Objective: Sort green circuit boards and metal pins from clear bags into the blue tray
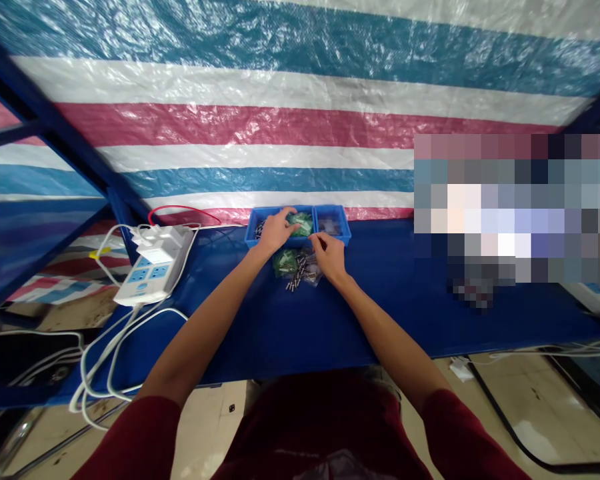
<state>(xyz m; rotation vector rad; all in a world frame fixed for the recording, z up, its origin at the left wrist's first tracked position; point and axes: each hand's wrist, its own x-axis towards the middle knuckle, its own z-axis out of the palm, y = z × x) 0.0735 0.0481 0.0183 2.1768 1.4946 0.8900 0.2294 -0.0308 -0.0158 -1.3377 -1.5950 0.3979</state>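
Two small blue bins (300, 212) stand side by side at the back of a blue table (290, 320). My left hand (277, 230) reaches into the left bin, its fingers curled over green parts (303, 223) inside. My right hand (329, 257) rests on the table just in front of the bins, fingers pinched at a clear bag of small metal pieces (300, 270). A small heap of green parts (283, 261) lies between my hands, with loose metal pins (294, 283) beside it. Whether either hand actually holds anything is too small to see.
A white power strip (147, 277) with plugged adapters and white cables (105, 360) lies at the table's left end. A red cable (180, 212) loops behind it. A striped tarpaulin (280, 120) hangs behind the table. Blue frame bars (55, 127) rise at the left. A blurred patch covers the right.
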